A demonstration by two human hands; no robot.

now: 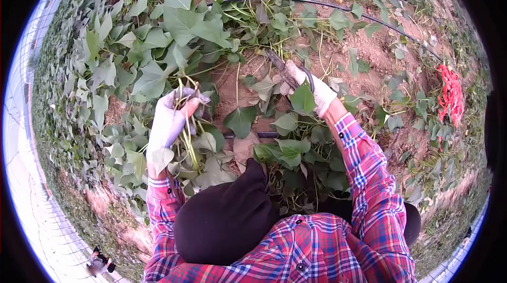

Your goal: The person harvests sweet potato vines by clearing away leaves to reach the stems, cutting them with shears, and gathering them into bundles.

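My left hand (182, 106), in a pale glove with a bare fingertip showing, is closed around a bunch of cut-looking vine stems (190, 145). Broad green leaves hang above and below that grip. To the right, my right hand (306, 85), also gloved, grips a pair of dark shears (280, 64) with a black looped handle. Their tip points up and left, close to the stems at the base of the leafy vines (259, 29). A single green leaf (302, 98) overlaps the right wrist.
A black drip hose (327, 4) curves across the reddish soil (364, 45) ahead. Red netting or string (450, 95) lies at the right. Dense vines (79, 87) spread on the left. My dark-clad knee (227, 219) is close below the left hand. Another person (100, 263) is far off at the lower left.
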